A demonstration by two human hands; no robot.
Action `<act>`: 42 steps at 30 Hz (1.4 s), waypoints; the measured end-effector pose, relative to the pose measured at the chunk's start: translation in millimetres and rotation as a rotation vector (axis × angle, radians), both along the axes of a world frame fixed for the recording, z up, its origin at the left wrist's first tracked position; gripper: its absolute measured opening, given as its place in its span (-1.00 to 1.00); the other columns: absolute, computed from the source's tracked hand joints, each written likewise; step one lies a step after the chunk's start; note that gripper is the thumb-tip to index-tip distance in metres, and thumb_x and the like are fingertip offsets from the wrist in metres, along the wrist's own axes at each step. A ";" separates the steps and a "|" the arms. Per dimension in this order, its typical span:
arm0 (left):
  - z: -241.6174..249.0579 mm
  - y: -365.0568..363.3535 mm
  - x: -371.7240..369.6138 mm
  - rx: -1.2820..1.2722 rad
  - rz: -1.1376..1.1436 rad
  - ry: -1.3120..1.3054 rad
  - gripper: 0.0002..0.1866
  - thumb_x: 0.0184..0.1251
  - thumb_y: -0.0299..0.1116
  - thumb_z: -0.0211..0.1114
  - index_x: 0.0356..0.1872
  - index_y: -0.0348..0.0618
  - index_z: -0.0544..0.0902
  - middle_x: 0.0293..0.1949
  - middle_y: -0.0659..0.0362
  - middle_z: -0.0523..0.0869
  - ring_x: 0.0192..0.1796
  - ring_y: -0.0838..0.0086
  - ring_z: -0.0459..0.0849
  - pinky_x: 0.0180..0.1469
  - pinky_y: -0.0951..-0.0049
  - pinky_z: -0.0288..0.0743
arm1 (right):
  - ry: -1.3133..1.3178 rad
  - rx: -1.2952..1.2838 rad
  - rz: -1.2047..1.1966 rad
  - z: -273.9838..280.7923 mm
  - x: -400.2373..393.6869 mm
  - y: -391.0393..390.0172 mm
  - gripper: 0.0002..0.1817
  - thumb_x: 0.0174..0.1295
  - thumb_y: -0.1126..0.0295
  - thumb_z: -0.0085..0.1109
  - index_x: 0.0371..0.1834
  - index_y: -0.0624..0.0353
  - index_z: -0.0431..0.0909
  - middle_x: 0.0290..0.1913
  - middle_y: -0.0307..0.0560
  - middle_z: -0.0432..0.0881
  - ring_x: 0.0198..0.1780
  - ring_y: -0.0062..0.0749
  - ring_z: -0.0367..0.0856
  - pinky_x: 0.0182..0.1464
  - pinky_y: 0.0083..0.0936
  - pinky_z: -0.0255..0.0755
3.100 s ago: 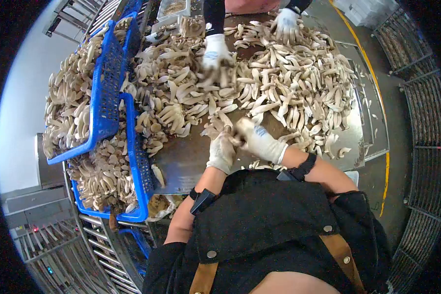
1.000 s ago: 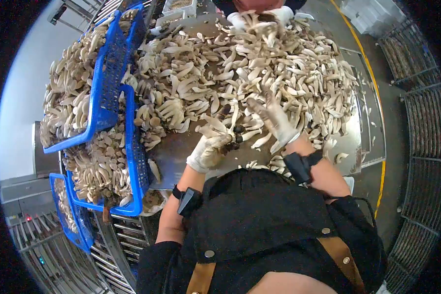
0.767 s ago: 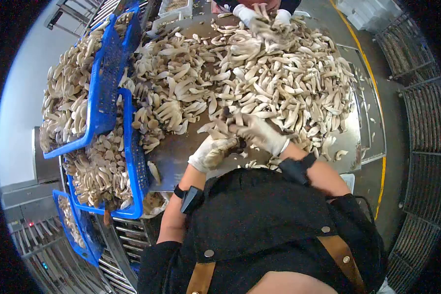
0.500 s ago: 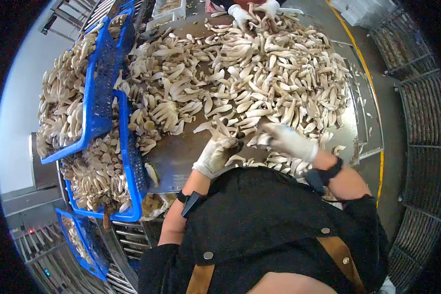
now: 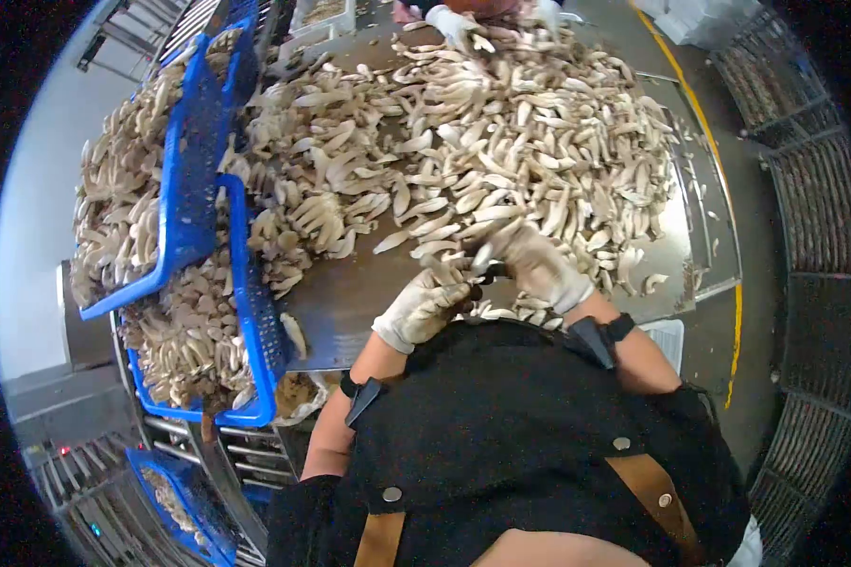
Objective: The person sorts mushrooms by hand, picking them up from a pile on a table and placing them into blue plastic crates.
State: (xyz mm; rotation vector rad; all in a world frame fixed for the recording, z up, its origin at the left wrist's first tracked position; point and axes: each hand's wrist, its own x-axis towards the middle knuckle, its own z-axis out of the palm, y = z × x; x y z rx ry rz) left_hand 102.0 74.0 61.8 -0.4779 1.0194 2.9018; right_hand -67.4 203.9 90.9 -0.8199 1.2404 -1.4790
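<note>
My left hand [image 5: 424, 310], in a white glove stained dark at the fingertips, is closed around a pale king-oyster-like mushroom [image 5: 433, 266] at the near edge of the metal table [image 5: 336, 307]. Right beside it, my gloved right hand [image 5: 542, 269] is smeared by motion, its fingers hidden in the blur. A whitish mushroom piece [image 5: 483, 256] shows at its fingertips, close to the left hand. In front of both hands spreads a large heap of loose mushrooms [image 5: 539, 142]. Mushrooms still in clusters [image 5: 321, 217] lie to the left.
Blue baskets [image 5: 191, 170] full of mushrooms stand along the left, with another blue basket [image 5: 194, 501] lower down by the rollers [image 5: 255, 458]. Across the table a co-worker's gloved hands [image 5: 459, 28] handle mushrooms. Stacked racks [image 5: 813, 217] line the right; a white crate [image 5: 667, 342] sits beside me.
My right hand has swung left and down, closer to my left hand, which has shifted slightly right. The co-worker's hands have moved apart.
</note>
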 end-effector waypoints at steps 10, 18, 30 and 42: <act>-10.8 4.6 -14.8 -0.416 -0.097 -0.205 -0.68 0.40 -0.40 0.01 0.12 -0.20 0.47 -0.03 0.20 0.61 0.03 0.48 0.54 0.09 0.53 0.38 | -0.292 0.143 -0.187 -7.2 10.3 -32.3 -0.59 0.09 0.40 0.28 0.01 0.24 0.43 -0.29 -0.19 0.56 -0.30 -0.56 0.53 -0.24 -0.63 0.47; -38.3 -1.3 -46.9 -1.126 -0.301 -0.412 -0.69 0.21 -0.32 0.16 -0.03 -0.18 0.58 -0.24 -0.05 0.69 -0.12 0.23 0.68 -0.07 0.35 0.50 | 1.146 -0.123 0.034 -6.7 20.5 -18.8 -0.58 -0.02 0.57 0.10 0.00 0.16 0.48 -0.15 0.09 0.58 -0.10 -0.02 0.55 -0.02 -0.28 0.44; -27.5 -18.2 -16.3 -0.318 -0.032 -0.301 -0.69 0.35 -0.38 0.16 0.09 -0.18 0.45 -0.17 0.18 0.60 -0.25 0.54 0.59 -0.20 0.62 0.49 | -0.490 0.121 -0.156 -8.6 -69.3 21.5 -0.49 0.40 0.11 -0.18 0.33 0.11 0.18 0.23 0.05 0.38 0.18 -0.22 0.45 0.18 -0.14 0.40; -20.7 -21.7 53.9 -0.554 0.045 -0.412 -0.73 0.38 -0.22 0.15 -0.13 -0.24 0.60 -0.43 0.33 0.58 -0.46 0.72 0.43 -0.44 0.68 0.30 | 1.025 0.847 0.715 42.9 -74.5 128.4 -0.66 0.10 0.25 0.12 -0.07 0.16 0.52 -0.47 0.02 0.62 -0.40 -0.21 0.63 -0.30 -0.33 0.47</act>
